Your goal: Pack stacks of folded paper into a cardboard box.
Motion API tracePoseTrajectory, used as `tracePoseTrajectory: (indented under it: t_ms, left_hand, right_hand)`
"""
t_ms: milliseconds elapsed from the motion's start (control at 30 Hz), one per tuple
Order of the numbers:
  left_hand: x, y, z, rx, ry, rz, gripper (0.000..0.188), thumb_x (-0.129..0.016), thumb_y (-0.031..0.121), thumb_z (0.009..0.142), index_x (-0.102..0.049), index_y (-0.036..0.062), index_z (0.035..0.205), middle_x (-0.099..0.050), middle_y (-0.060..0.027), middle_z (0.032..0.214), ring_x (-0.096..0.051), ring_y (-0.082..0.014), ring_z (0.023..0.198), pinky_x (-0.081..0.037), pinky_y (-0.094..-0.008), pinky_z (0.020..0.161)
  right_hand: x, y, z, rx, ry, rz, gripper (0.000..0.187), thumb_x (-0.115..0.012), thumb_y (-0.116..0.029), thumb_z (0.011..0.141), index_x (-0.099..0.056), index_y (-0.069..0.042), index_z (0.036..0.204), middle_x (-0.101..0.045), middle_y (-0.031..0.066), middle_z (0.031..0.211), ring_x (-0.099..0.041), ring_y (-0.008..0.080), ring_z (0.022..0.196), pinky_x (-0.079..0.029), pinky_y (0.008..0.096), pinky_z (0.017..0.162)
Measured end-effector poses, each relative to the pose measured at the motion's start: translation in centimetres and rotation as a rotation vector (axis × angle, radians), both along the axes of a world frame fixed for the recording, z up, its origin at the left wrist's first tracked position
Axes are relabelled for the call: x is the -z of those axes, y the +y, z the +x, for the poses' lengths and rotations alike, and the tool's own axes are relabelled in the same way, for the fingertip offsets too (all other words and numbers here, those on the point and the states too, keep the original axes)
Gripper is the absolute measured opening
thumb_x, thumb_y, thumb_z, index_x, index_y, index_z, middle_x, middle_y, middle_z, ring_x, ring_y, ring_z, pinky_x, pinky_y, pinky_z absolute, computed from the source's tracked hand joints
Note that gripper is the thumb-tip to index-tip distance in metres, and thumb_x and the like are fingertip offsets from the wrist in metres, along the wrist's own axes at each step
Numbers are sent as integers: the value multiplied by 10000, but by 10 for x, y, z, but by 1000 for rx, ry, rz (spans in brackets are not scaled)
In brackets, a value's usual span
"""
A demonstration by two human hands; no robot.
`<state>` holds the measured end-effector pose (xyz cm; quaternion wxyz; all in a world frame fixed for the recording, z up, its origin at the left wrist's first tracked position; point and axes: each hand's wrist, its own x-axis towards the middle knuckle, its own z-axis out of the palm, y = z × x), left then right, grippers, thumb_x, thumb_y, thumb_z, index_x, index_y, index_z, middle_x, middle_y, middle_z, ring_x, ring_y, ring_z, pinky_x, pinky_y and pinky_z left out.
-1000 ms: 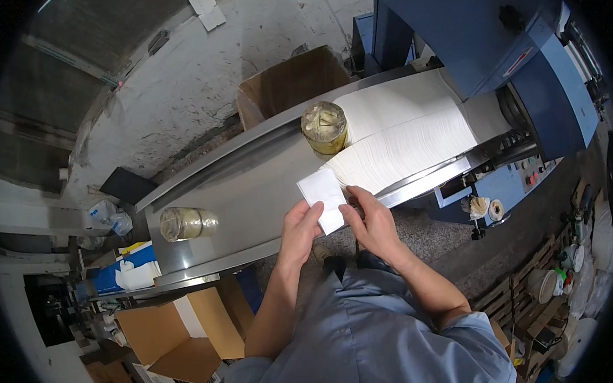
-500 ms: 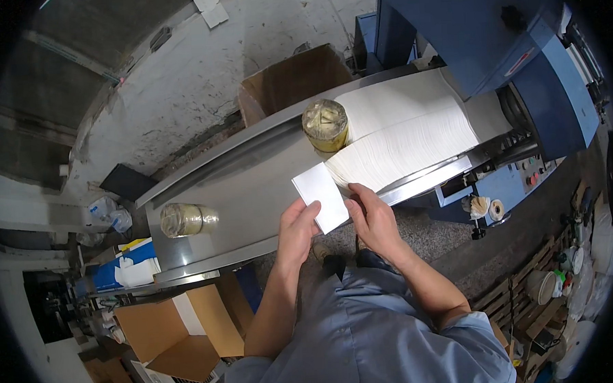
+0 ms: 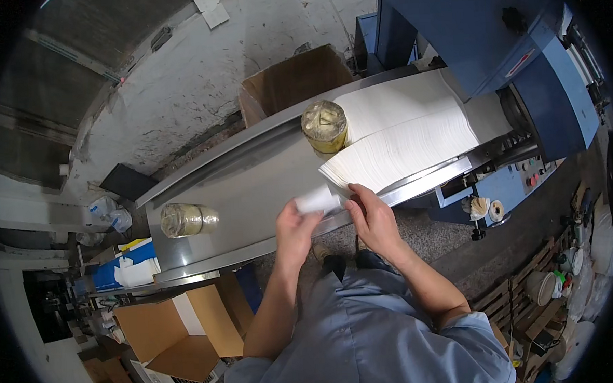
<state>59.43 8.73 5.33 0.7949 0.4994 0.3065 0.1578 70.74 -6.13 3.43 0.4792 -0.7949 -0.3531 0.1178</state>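
Note:
My left hand (image 3: pixel 296 236) is closed on a small stack of white paper sheets (image 3: pixel 315 201), thumb on the near side. The sheets are tilted and smeared by motion. Close by their right edge is my right hand (image 3: pixel 375 219), its thumb and forefinger apart; whether the fingertips touch the paper cannot be made out. Just beyond both hands, a long fanned row of white sheets (image 3: pixel 407 142) lies on the metal table (image 3: pixel 251 173). A yellowish, clear-wrapped cylinder (image 3: pixel 325 127) stands against the row's left end.
Another wrapped cylinder (image 3: pixel 189 219) lies at the table's left end. A blue machine (image 3: pixel 470 34) rises at the right end. Behind the table stands an open carton (image 3: pixel 295 79); another open cardboard box (image 3: pixel 169 334) is at lower left. Wooden pallets (image 3: pixel 529 284) sit at lower right.
The paper stack in my left hand has tipped from a broad upright face to a lower, blurred, foreshortened one. My left hand has turned slightly. My right hand has barely moved.

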Motion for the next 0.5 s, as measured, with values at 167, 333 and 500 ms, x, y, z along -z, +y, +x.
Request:
tracePoseTrajectory:
  t_ms: [167, 333, 500]
  left_hand:
    - [-23, -4, -3, -20, -73, 928, 210, -711, -89, 706, -709, 78, 832, -494, -220, 1416, -488, -365, 1307, -378, -422, 1082]
    - [-32, -4, -6, -63, -82, 1190, 234, -657, -119, 682, -720, 90, 767, -505, -200, 1410, -421, -398, 1363, -322, -448, 1121]
    - [-28, -3, -8, -93, -119, 1117, 229, -650, -115, 692, -723, 88, 768, -503, -203, 1414, -424, -395, 1366, -331, -442, 1120]
  right_hand:
    - [10, -1, 0, 13, -43, -30, 350, -607, -143, 954, -563, 52, 1241, -652, 264, 1070, -669, 388, 957, -531, 405, 813]
    - [12, -2, -1, 14, -25, -47, 351, -610, -143, 952, -563, 43, 1246, -654, 260, 1069, -672, 383, 953, -532, 404, 811]
    - [7, -2, -1, 11, -3, -50, 351, -609, -148, 954, -563, 40, 1247, -654, 256, 1069, -674, 378, 953, -534, 401, 810]
